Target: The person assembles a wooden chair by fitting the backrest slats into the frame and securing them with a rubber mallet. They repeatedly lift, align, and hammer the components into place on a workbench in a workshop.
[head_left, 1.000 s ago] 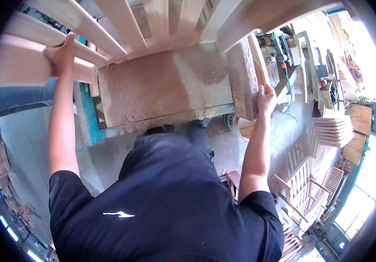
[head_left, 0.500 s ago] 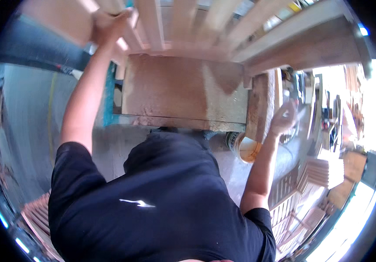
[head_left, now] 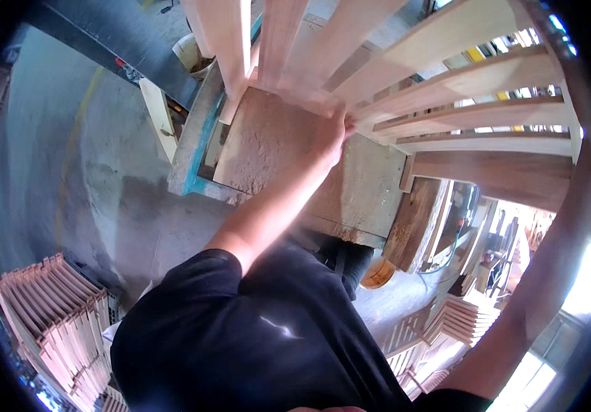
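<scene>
A pale wooden slatted frame (head_left: 457, 82) stands across the workbench, its slats fanning toward the far side. My left hand (head_left: 337, 137) reaches over the bench top and closes on the frame's lower rail, near the middle. Along the right, my right arm stretches up to the frame's outer right edge. There my right hand (head_left: 588, 161) fades into the dark rim of the picture, and its fingers cannot be made out. Under the frame lies a worn wooden board (head_left: 268, 130), dusty and partly in shadow.
A teal-edged bench side (head_left: 199, 161) and a dark beam (head_left: 117, 41) are at the left. Beside the bench is a bucket (head_left: 378, 273); another bucket (head_left: 192, 53) stands at the far left. Slatted wooden parts (head_left: 55, 309) are stacked at lower left, with more (head_left: 460, 319) at lower right.
My left hand has moved from the frame's far left to the middle of its lower rail. My right arm has swung outward and up to the frame's right edge. The frame appears turned.
</scene>
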`<action>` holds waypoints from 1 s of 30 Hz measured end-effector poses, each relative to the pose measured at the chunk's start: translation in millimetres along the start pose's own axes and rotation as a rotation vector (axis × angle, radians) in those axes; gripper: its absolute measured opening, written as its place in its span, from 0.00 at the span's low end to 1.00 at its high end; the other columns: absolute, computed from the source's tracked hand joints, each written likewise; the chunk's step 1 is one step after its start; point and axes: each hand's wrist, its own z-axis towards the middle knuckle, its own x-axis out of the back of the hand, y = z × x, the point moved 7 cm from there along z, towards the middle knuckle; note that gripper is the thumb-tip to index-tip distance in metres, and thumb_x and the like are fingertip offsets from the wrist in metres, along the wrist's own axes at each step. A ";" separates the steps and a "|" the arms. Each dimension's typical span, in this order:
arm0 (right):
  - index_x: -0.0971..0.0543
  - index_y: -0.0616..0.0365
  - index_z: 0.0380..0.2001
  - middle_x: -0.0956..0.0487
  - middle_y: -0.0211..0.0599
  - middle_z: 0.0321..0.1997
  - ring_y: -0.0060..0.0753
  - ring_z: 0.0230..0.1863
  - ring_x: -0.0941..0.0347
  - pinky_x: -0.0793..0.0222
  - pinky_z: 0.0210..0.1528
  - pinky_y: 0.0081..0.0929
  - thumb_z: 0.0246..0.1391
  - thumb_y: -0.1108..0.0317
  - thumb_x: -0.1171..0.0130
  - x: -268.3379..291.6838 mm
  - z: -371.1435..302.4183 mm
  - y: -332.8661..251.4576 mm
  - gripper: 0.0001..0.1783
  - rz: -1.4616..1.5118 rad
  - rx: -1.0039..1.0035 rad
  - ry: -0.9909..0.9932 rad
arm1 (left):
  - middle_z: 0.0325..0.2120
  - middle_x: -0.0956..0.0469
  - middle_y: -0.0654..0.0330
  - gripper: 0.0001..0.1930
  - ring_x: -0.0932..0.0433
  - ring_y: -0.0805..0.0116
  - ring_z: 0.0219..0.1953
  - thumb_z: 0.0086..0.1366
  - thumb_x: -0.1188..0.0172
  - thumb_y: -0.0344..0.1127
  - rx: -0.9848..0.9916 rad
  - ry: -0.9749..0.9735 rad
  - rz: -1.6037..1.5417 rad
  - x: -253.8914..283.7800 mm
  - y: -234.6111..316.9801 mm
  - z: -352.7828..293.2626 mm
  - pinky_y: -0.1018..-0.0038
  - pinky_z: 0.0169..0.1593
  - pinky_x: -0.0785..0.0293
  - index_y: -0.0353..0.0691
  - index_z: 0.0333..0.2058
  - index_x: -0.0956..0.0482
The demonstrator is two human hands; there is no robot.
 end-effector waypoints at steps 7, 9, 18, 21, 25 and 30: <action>0.21 0.60 0.53 0.15 0.41 0.41 0.36 0.42 0.18 0.23 0.45 0.34 0.59 0.62 0.36 -29.8 48.1 -30.3 0.21 0.017 0.003 -0.222 | 0.49 0.28 0.44 0.31 0.23 0.50 0.49 0.70 0.47 0.58 0.363 0.069 -0.956 -39.5 -26.9 29.5 0.59 0.54 0.19 0.34 0.56 0.33; 0.21 0.59 0.54 0.15 0.42 0.41 0.37 0.41 0.18 0.23 0.44 0.35 0.59 0.62 0.37 -34.0 62.5 -34.7 0.22 0.032 0.008 -0.247 | 0.49 0.27 0.47 0.29 0.22 0.53 0.49 0.70 0.47 0.58 0.266 0.159 -1.041 -38.7 -26.5 44.5 0.59 0.52 0.19 0.36 0.54 0.31; 0.23 0.59 0.56 0.16 0.44 0.39 0.37 0.40 0.18 0.22 0.43 0.36 0.59 0.58 0.39 -32.8 88.8 -45.9 0.25 0.018 -0.043 -0.331 | 0.49 0.22 0.58 0.22 0.24 0.59 0.53 0.63 0.40 0.50 0.352 0.301 -1.044 -48.4 -47.0 68.7 0.59 0.55 0.22 0.45 0.50 0.24; 0.24 0.59 0.57 0.16 0.44 0.38 0.37 0.39 0.17 0.22 0.43 0.36 0.59 0.57 0.39 -37.2 106.9 -63.9 0.26 0.050 0.029 -0.301 | 0.50 0.22 0.58 0.25 0.25 0.59 0.56 0.64 0.43 0.53 -0.005 0.314 -0.768 -19.5 -16.7 80.3 0.62 0.56 0.24 0.42 0.53 0.26; 0.19 0.58 0.50 0.17 0.51 0.30 0.37 0.25 0.20 0.23 0.35 0.36 0.58 0.54 0.39 -14.3 102.2 -14.0 0.23 -0.181 0.010 -0.272 | 0.55 0.23 0.59 0.25 0.27 0.59 0.60 0.66 0.49 0.52 0.287 0.183 -1.093 -60.8 -30.6 68.1 0.57 0.59 0.28 0.44 0.56 0.27; 0.21 0.61 0.52 0.17 0.46 0.33 0.39 0.31 0.19 0.24 0.38 0.35 0.62 0.48 0.41 90.9 73.5 117.1 0.27 -0.229 -0.138 -0.031 | 0.52 0.21 0.60 0.21 0.24 0.60 0.55 0.69 0.49 0.51 0.119 -0.090 -0.851 -116.1 57.7 20.1 0.57 0.60 0.28 0.44 0.53 0.23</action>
